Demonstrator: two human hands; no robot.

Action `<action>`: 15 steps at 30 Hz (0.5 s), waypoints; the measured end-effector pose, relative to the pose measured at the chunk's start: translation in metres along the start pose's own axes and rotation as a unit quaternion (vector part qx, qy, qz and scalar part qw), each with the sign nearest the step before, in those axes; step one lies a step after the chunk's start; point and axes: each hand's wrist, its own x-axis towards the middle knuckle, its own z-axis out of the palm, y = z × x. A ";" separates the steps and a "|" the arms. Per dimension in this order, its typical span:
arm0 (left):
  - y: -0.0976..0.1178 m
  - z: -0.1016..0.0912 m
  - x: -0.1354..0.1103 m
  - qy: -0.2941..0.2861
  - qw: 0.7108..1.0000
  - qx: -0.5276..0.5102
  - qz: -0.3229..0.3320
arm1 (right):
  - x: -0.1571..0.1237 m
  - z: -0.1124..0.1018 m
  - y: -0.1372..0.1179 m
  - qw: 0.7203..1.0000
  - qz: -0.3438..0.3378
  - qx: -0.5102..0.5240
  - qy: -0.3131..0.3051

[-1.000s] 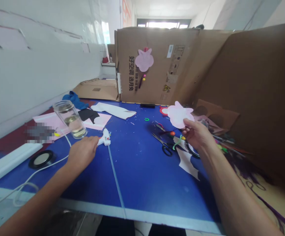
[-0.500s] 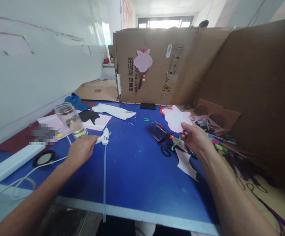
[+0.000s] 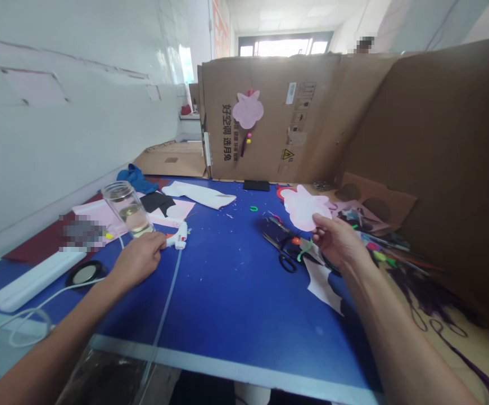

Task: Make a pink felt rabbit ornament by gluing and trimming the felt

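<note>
My left hand (image 3: 137, 260) is closed around the handle of a white glue gun (image 3: 177, 238) that lies on the blue table (image 3: 236, 292); a long glue stick (image 3: 165, 304) trails from the gun toward the table's front edge. My right hand (image 3: 336, 241) pinches a pink foam cut-out (image 3: 304, 208) by its lower edge and holds it upright above the table. Black-handled scissors (image 3: 284, 254) lie just left of my right hand.
A glass jar (image 3: 128, 209) stands behind the glue gun. Pink and black sheets (image 3: 160, 203), a white bar (image 3: 37, 278) and a round black lid (image 3: 85, 273) lie at the left. Cardboard walls (image 3: 312, 118) enclose the back and right; another pink cut-out (image 3: 248, 109) hangs there.
The glue stick behind the gun has swung to the left at its near end. The view has shifted slightly; both hands keep their hold.
</note>
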 end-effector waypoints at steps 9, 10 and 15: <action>0.058 -0.019 -0.007 0.025 1.000 -0.010 -0.007 | 0.002 -0.002 0.003 1.000 0.001 -0.005 0.001; 0.064 -0.018 -0.009 0.027 0.999 0.002 -0.019 | 0.002 -0.002 0.003 1.000 0.001 -0.006 0.000; 0.077 -0.006 -0.012 -0.002 0.993 0.116 -0.027 | 0.001 -0.001 0.003 1.000 0.004 -0.007 -0.005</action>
